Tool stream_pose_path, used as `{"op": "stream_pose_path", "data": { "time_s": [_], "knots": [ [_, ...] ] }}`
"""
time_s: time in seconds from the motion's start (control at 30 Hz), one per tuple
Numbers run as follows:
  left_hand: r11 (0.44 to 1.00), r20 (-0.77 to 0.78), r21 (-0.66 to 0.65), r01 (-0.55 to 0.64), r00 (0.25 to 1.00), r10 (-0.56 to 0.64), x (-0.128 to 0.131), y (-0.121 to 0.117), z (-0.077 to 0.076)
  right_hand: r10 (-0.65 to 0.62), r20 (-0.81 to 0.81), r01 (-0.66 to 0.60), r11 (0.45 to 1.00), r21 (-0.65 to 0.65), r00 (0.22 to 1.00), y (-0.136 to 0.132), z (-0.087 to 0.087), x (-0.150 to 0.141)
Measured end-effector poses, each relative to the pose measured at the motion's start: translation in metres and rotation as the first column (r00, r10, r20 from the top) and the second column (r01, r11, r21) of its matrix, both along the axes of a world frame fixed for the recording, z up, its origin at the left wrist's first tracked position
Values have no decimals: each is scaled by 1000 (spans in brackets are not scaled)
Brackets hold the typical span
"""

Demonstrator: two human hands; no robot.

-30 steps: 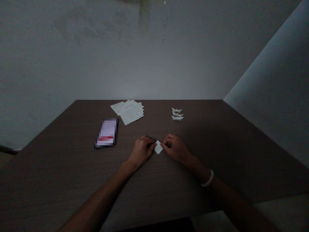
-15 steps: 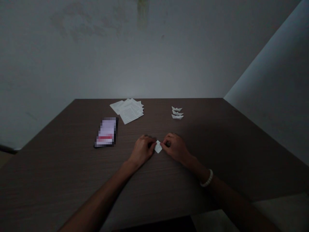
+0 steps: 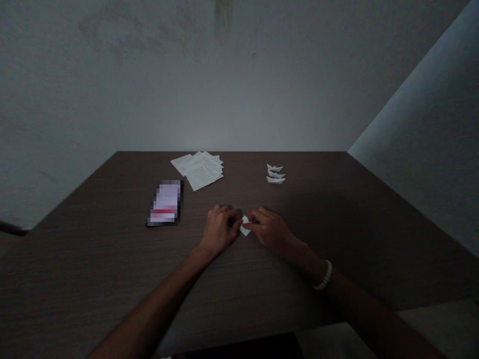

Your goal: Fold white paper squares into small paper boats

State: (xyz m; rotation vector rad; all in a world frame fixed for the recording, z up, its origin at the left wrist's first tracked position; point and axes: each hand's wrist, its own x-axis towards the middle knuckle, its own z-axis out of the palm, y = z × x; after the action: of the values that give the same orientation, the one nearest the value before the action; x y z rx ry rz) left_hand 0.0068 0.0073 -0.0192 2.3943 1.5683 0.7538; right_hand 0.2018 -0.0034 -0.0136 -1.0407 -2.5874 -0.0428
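the phone screen (image 3: 165,203) is blurred, the printed sheets (image 3: 200,171) are unreadably small, and the left hand (image 3: 220,230) and right hand (image 3: 269,230) partly hide the folded paper (image 3: 245,227).

A plain indoor room, home or small office, cannot tell which, bare stained plaster wall (image 3: 239,85) at 12 o'clock, dark wood-grain table (image 3: 318,209), loose printed sheets (image 3: 200,170) at 12, phone (image 3: 164,203) at 11, small paper boats (image 3: 276,174) at 1

paper pc. (image 3: 245,227): white, matt | table (image 3: 322,239): dark wood grain (fine streaks), matt
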Motion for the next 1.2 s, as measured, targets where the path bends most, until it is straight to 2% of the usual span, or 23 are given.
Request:
{"op": "stream_pose_path", "data": {
  "time_s": [0.43, 0.77, 0.83, 1.0, 1.2],
  "knots": [
    [1000, -20, -19, -23, 1000, 23, -2, -1, 1, -81, -27, 80, 996, -44, 996, -10, 3, 10],
    [1000, -7, -23, -8, 1000, 8, -4, -2, 3, -138, -113, 129, 988, -81, 984, -15, -3, 19],
    [1000, -7, -22, 14, 1000, -14, -4, -2, 2, -152, -98, 145, 986, -80, 983, -17, -2, 21],
    [984, -66, 9, 177, 982, -176, -3, -2, 2, -139, -85, 131, 987, -98, 987, -15, 2, 22],
    [979, -113, -2, 203, 973, -202, -3, -5, 4, -219, -201, 190, 970, -154, 955, -5, 1, 14]
  ]
}}
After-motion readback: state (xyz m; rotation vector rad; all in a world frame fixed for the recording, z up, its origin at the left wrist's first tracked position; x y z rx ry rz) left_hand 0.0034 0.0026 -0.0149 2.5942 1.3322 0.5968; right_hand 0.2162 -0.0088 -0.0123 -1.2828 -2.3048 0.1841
